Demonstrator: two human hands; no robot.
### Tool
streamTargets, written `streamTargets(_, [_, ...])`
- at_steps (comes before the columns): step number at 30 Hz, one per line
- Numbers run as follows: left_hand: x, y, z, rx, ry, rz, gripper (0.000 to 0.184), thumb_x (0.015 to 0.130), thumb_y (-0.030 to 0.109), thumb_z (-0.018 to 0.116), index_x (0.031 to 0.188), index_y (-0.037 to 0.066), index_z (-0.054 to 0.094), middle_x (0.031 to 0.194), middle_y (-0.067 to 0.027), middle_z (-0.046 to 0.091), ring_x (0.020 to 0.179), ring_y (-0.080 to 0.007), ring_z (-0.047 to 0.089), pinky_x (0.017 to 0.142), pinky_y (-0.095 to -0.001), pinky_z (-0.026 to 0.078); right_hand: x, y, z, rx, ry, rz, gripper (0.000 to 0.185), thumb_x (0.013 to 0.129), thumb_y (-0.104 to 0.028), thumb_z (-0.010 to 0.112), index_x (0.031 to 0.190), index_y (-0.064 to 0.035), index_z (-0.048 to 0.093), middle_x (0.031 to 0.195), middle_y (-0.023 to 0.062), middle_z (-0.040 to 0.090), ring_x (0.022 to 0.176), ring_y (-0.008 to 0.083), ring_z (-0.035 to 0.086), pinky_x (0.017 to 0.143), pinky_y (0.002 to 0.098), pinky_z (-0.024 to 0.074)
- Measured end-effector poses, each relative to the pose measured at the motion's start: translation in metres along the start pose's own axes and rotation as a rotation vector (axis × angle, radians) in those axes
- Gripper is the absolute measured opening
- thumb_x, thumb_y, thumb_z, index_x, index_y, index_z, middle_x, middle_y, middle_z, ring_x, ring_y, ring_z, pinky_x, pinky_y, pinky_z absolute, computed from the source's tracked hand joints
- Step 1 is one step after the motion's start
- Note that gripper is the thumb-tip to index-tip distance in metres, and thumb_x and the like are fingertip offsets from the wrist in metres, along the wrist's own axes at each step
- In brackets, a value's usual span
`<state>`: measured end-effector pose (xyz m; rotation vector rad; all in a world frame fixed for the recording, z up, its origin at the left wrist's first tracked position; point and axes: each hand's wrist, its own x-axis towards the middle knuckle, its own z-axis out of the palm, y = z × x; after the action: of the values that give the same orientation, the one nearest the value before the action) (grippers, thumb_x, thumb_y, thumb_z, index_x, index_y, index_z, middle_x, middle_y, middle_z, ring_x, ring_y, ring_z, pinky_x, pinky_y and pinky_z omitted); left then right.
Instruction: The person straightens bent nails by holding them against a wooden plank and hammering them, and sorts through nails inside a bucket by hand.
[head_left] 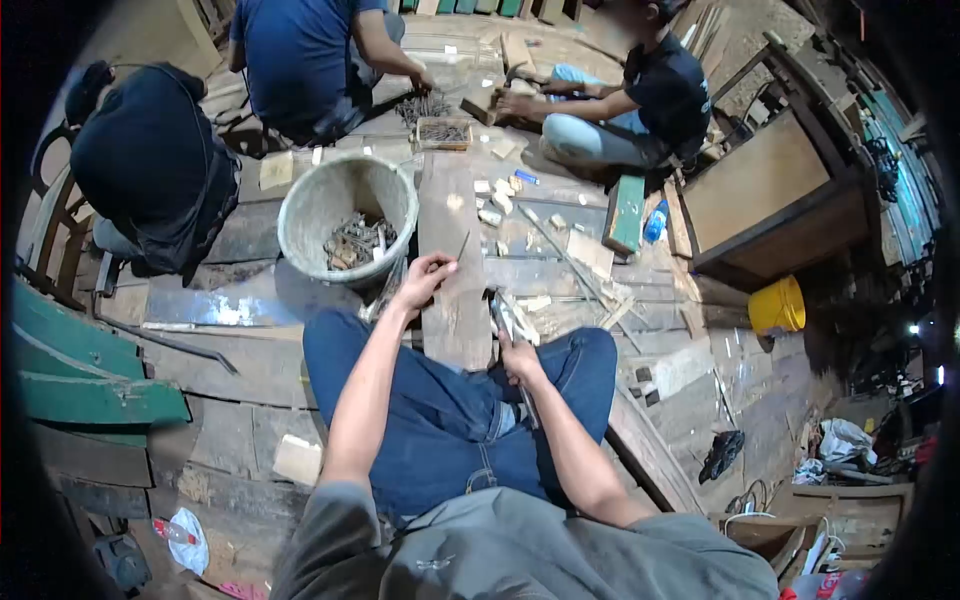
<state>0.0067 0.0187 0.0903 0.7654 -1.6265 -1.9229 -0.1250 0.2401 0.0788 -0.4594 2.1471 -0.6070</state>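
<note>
My left hand (pixel 428 281) pinches a long thin nail (pixel 464 246) over a wooden board (pixel 457 325). The nail points up and away from me. My right hand (pixel 519 361) is wrapped round a hammer (pixel 503 318), whose handle runs back toward my lap. Its head is beside the board's right edge, a little nearer me than the nail. Just left of the board stands a large grey bucket (pixel 292 232) with a pile of nails or metal scraps (pixel 360 242) in it. Whether the nail touches the board I cannot tell.
Facing me, a person (pixel 680 90) holds a hammer over a wood block. Another person (pixel 300 70) reaches to a nail pile beside a small box (pixel 443 146). Wood chips, sticks and a blue bottle (pixel 656 221) lie to the right, near a yellow bucket (pixel 778 306).
</note>
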Motion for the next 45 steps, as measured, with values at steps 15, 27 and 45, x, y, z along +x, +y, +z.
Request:
streamTargets(15, [-0.002,0.005,-0.002,-0.073,0.008,-0.088,0.024,0.087,0.013,0.068,0.109,0.003,0.066,0.097,-0.0023,0.069,0.084,-0.0088,0.059,0.073,-0.0233,0.045,0.009,0.002,0.000,0.058,-0.026,-0.010,0.065,0.093,-0.061,0.045,0.088,0.0022,0.057,0.064,0.0112,0.055,0.047,0.0192,0.052,0.037,0.0321,0.0410])
streamTargets(27, [0.001,-0.033,0.003,0.663,0.137,0.049,0.024,0.090,0.024,0.062,0.090,0.002,0.070,0.073,-0.0112,0.069,0.068,-0.0191,0.066,0.064,-0.0339,0.050,0.002,0.003,-0.001,0.101,-0.040,0.033,0.063,0.095,-0.057,0.046,0.100,0.0052,0.058,0.068,0.0111,0.056,0.049,0.0196,0.055,0.038,0.0332,0.0425])
streamTargets(45, [0.008,-0.063,0.004,1.091,-0.024,0.003,0.028,0.085,0.024,0.052,0.088,0.004,0.071,0.085,-0.0267,0.065,0.085,-0.0431,0.065,0.081,-0.0514,0.051,-0.010,-0.039,0.000,-0.204,0.222,-0.334,0.067,0.097,-0.055,0.038,0.097,0.0059,0.065,0.085,0.0334,0.063,0.092,0.0483,0.062,0.081,0.0525,0.0473])
